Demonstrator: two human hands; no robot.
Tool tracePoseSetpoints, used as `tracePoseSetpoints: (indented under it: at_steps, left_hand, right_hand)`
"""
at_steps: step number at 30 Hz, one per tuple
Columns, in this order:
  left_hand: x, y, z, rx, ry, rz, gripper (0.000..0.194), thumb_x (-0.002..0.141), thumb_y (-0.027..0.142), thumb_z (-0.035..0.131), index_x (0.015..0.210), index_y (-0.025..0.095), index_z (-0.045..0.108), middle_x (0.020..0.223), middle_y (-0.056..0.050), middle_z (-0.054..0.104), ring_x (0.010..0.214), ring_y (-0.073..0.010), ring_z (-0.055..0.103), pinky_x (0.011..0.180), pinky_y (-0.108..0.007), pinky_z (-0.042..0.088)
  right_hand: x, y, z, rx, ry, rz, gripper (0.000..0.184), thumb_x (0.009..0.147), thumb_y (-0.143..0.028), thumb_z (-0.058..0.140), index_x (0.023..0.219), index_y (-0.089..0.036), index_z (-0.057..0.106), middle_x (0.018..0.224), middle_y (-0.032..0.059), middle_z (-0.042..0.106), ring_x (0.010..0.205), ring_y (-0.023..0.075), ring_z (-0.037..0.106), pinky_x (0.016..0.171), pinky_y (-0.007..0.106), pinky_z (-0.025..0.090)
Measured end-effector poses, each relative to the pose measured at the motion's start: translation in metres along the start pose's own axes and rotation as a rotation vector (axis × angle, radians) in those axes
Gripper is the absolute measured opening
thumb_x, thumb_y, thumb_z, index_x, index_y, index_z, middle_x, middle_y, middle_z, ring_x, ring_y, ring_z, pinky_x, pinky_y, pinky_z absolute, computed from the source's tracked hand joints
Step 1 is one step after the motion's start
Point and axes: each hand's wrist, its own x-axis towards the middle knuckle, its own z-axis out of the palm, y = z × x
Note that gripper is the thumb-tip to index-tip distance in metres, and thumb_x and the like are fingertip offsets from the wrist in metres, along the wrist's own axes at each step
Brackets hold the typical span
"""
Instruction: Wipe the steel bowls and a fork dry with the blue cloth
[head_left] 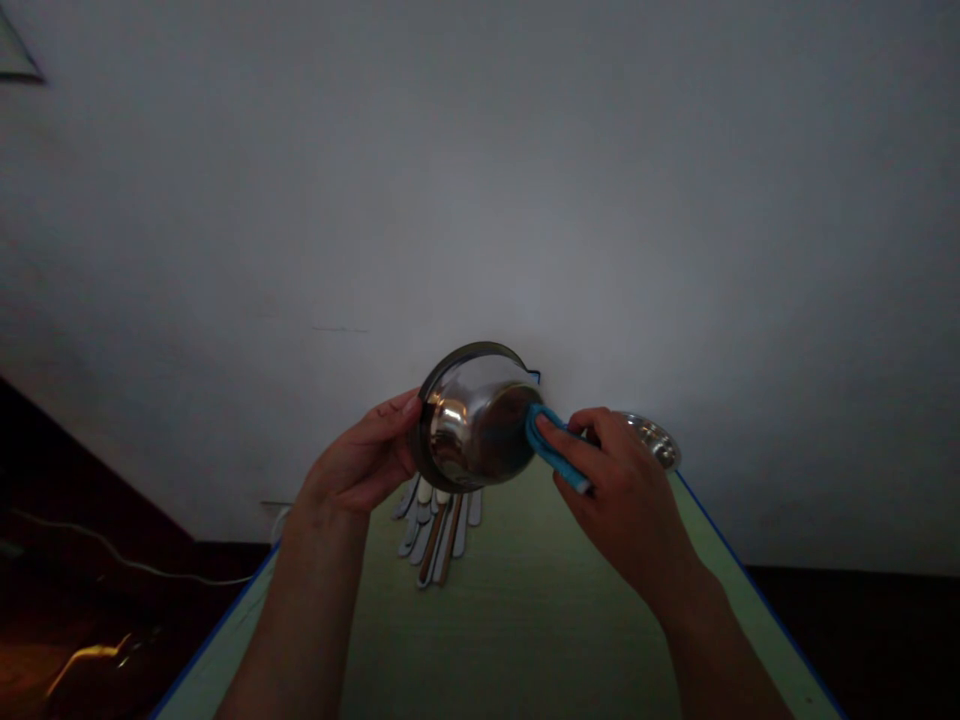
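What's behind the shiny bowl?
Cutlery on the table pokes out below the bowl; wall shows above. The bowl covers the cutlery's far ends; what else it hides, I can't tell.

Near the far edge of a pale-green, blue-rimmed table (517,630), fanned silver and brown cutlery (450,540); at the far right corner, a shiny, round-rimmed metal dish (658,438). Beyond, a grey wall (480,180); past the left edge, a thin white cable (165,573).
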Motion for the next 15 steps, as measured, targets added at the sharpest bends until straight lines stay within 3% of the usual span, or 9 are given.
tracePoseSetpoints:
  at_steps: [15]
  left_hand:
    - [-0.0003,-0.0016,-0.0068,-0.027,0.085,0.019,0.02,0.065,0.021,0.079,0.082,0.012,0.073,0.077,-0.003,0.075,0.064,-0.0163,0.069,0.061,-0.025,0.06]
  right_hand:
    - [-0.0014,0.0006,-0.0002,0.008,-0.042,0.009,0.049,0.075,-0.008,0.06,0.123,-0.019,0.058,0.095,0.0085,0.054,0.086,0.0226,0.05,0.073,0.038,0.046]
